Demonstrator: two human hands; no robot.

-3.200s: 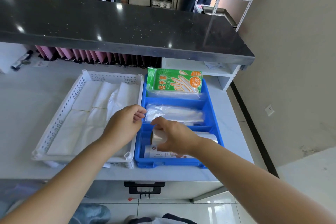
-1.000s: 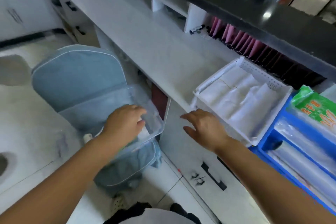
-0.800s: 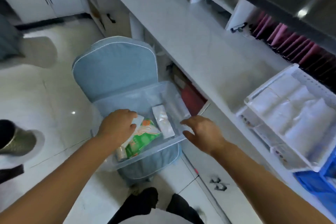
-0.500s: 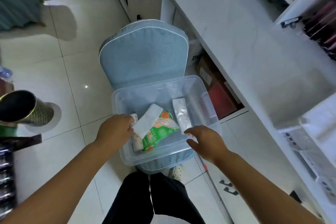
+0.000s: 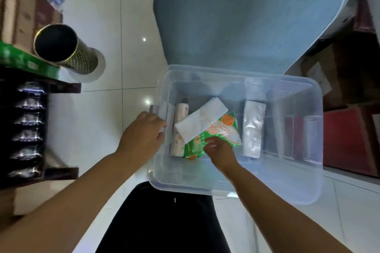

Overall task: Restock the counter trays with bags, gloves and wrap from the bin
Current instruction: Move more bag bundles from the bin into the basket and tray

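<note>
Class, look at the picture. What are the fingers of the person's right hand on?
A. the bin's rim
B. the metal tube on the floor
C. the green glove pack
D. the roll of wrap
C: the right hand reaches into the bin and its curled fingers pinch the near edge of the glove pack; it is the left hand that grips the bin's rim.

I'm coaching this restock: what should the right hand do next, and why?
Probably lift the green glove pack out slowly: the right hand curls its fingers onto the pack's near edge, the left hand grips the rim of the clear bin, and the white folded bags lie across the pack and could slide off.
</note>
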